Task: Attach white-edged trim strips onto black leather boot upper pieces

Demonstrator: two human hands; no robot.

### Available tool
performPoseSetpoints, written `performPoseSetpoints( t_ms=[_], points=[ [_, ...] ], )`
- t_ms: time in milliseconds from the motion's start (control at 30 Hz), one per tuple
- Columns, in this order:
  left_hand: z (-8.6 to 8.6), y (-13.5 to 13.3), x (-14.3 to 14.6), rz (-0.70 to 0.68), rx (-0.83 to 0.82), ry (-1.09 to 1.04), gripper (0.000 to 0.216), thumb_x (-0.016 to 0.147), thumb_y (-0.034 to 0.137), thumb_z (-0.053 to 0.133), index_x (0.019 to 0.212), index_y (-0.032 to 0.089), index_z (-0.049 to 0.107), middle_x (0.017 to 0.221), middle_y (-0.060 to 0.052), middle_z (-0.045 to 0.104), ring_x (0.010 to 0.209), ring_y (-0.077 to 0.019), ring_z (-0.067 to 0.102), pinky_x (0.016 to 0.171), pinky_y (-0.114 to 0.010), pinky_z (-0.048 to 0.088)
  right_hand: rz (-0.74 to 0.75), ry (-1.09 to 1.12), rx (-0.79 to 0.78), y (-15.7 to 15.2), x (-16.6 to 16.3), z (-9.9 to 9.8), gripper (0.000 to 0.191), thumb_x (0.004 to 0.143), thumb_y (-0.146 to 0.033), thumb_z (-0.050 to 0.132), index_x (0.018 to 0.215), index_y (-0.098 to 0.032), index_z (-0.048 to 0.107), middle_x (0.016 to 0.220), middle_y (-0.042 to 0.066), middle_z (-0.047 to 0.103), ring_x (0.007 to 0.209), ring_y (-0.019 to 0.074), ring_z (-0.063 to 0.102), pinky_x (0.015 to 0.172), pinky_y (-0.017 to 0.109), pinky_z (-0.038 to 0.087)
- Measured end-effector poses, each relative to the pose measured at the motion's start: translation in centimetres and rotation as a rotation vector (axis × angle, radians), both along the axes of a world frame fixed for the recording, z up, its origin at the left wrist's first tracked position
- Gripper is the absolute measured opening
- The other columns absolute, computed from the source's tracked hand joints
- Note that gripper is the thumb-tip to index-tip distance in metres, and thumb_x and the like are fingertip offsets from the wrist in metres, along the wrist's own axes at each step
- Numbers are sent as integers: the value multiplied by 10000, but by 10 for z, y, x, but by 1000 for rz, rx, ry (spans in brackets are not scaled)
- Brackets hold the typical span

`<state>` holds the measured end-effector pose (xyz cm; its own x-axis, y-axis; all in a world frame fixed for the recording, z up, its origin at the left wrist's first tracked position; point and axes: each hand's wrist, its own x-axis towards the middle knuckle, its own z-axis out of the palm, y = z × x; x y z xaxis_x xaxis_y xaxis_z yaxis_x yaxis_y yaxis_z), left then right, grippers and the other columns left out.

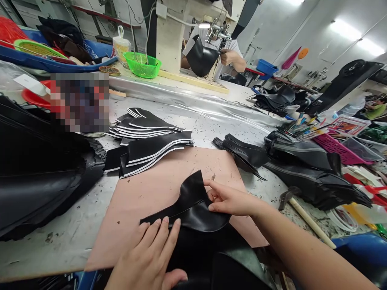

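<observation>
A curved black leather piece (pixel 193 205) with a seam across it lies over a pink board (pixel 133 205). My right hand (pixel 225 199) pinches its right edge between thumb and curled fingers. On its lower left edge rest the fingertips of my left hand (pixel 154 245), stretched out flat with the thumb apart. Under that piece, toward me, more black leather (pixel 199 249) hangs over the table edge; whether the two are joined I cannot tell. Beyond the board are black pieces with white edges (pixel 157 151), fanned in a stack, and a smaller pile of black pieces (pixel 242 151).
Large black leather pieces (pixel 39 173) are heaped at left. A hammer (pixel 308 219) lies at right, near another leather stack (pixel 314 161) and a pink basket (pixel 341 147). Behind stand a green bowl (pixel 143 66) and a sewing machine (pixel 172 36), where another person holds leather.
</observation>
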<state>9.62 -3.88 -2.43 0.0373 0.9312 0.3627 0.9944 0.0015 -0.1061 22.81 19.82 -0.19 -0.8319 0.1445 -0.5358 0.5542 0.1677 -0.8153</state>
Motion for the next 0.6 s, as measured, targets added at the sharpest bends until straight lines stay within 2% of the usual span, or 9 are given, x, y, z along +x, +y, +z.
performPoseSetpoints(
  t_ms=[100,200,333,600],
  points=[
    [-3,2,5,67,-47,-60,605,844,660,298,1143,242,618,1039,-61,699,896,-230,605,875,-395,335,32,24,8,-1,0,0,622,755,-107,549,1323,-221,321,676,-76,394,542,77,368,477,194,289],
    [-8,1,8,72,-81,-90,588,827,667,345,1140,252,620,1082,-55,685,931,-233,586,903,-395,314,-8,96,34,0,0,-2,587,765,-95,538,1305,-218,345,689,-69,414,580,86,399,519,206,321],
    [-11,3,9,15,-94,-127,577,899,584,230,1151,235,613,1189,-24,640,1025,-219,560,934,-389,288,-60,156,77,1,-3,-4,566,763,-83,542,1282,-235,373,713,-63,436,626,95,436,570,220,360],
    [10,22,10,-57,7,-44,653,943,475,84,1036,224,680,1001,-40,716,856,-192,637,819,-388,324,-44,94,235,-2,-5,0,537,738,-62,556,1223,-244,418,717,-71,434,530,71,449,485,196,358]
  ],
)
